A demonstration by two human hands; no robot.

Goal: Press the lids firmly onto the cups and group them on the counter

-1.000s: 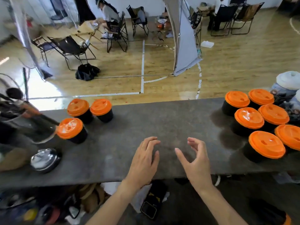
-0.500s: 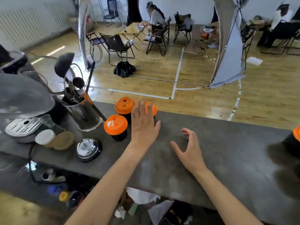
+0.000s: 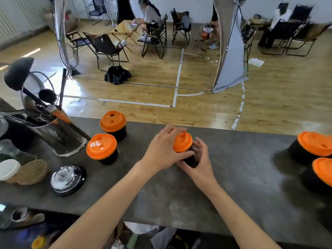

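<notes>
Both hands hold one black cup with an orange lid (image 3: 182, 143) over the middle of the grey counter (image 3: 179, 191); the cup leans to the left. My left hand (image 3: 161, 150) wraps it from the left, and my right hand (image 3: 199, 159) grips it from the right and below. Two more lidded black cups stand upright at the left, one in front (image 3: 101, 148) and one behind (image 3: 113, 123). At the right edge stand two further lidded cups, an upper one (image 3: 312, 144) and a lower one (image 3: 323, 173), both partly cut off.
A steel utensil holder (image 3: 59, 135) full of tools stands at the left. Near it sit a chrome call bell (image 3: 67, 178) and a brown cup with a white lid (image 3: 19, 171) lying down. Beyond the counter are a wooden floor, folding chairs and seated people.
My left hand reached the left group and took one cup from it. Both hands have brought that cup to the middle of the counter. The camera view has swung back slightly right.
</notes>
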